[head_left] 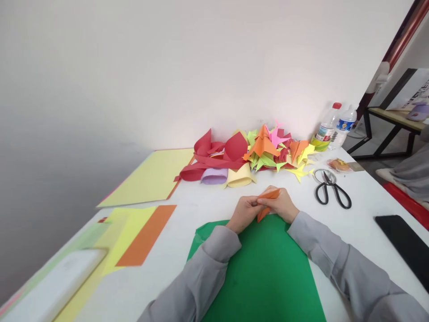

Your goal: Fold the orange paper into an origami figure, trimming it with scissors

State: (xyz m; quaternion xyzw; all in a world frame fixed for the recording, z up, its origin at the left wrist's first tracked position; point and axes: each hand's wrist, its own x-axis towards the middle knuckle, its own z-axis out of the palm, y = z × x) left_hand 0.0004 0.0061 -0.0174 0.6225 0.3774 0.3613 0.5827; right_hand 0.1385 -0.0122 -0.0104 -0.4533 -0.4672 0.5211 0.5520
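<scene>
A small folded piece of orange paper (263, 214) is pinched between my two hands above the far end of a green sheet (268, 268). My left hand (244, 213) has its thumb and fingers closed on the near left side of the paper. From the right, my right hand (281, 205) grips the upper part, its fingers partly hiding the folds. Beyond my hands lie a purple paper roll (214, 176) and a cream paper roll (240, 176). Behind them is a heap of folded paper shapes, among them an orange one (263, 144).
Black-handled scissors (332, 190) lie to the right, near a wrapped snack (339, 165). Two plastic bottles (326, 127) stand by the wall. A black flat object (405, 246) rests at the right edge. Left are a yellow sheet (144, 179), an orange strip (147, 235) and a white object (63, 286).
</scene>
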